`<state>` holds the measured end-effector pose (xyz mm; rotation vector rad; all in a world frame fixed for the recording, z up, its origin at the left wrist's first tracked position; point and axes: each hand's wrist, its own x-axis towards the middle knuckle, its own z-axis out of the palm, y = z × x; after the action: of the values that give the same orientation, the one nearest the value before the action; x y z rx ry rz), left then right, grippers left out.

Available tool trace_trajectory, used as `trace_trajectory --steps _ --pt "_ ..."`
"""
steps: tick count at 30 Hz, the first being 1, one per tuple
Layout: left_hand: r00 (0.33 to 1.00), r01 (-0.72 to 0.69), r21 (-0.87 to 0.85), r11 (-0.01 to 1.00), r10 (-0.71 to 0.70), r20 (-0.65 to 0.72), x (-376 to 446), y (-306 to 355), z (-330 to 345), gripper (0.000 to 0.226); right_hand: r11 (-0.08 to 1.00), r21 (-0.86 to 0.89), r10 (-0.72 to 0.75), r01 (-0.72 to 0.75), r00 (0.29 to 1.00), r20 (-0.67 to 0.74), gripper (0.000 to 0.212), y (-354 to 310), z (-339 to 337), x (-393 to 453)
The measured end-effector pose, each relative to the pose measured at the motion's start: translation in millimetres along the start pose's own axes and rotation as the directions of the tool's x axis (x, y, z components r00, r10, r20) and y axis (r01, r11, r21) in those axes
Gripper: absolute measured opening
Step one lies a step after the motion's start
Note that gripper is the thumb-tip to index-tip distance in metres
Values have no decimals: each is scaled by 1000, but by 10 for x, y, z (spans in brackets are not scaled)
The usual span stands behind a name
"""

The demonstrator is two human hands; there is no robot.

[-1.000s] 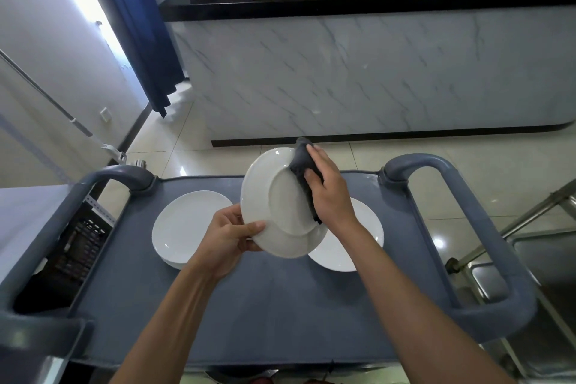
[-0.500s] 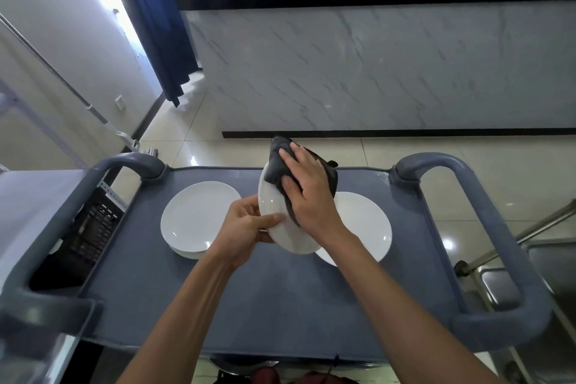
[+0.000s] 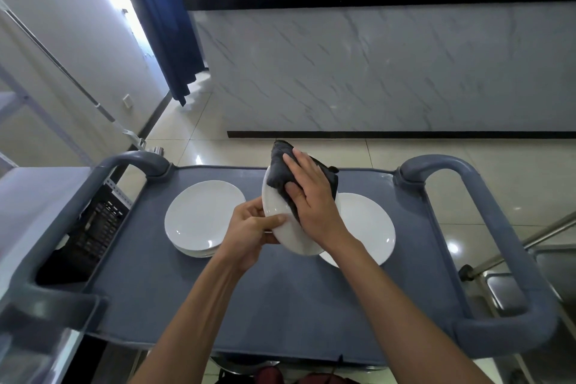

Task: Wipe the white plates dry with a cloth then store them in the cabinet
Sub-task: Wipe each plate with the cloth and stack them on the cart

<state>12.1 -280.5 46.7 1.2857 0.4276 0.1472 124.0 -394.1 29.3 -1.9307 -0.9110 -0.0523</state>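
Pressing down with flat fingers, the right hand (image 3: pixel 313 196) holds a dark grey folded cloth (image 3: pixel 280 174) against the round white ceramic plate (image 3: pixel 285 232), which is tilted on edge above the grey plastic cart (image 3: pixel 280 305). The left hand (image 3: pixel 249 232) has its grip closed on that plate's near rim, thumb over the front face. Left of them, a stack of white plates (image 3: pixel 202 218) sits on the cart top; a single white plate (image 3: pixel 367 227) lies flat to the right, partly hidden behind the held one.

White plates (image 3: pixel 205 218), dark grey cloth (image 3: pixel 280 171), blue-grey cart (image 3: pixel 280 305)
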Motion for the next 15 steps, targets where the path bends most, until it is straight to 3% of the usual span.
trace_trajectory --steps 4,8,15 --pt "1000 -6 -73 997 6 -5 2 24 -40 38 997 -67 46 -48 999 -26 53 114 -118 61" --pt "999 -21 -73 997 19 -27 -9 56 -19 24 993 -95 73 -74 997 -16 54 175 -184 7" --pt "996 -10 -109 994 0 -92 39 61 -4 21 995 -87 53 -51 998 24 52 107 -36 -233"
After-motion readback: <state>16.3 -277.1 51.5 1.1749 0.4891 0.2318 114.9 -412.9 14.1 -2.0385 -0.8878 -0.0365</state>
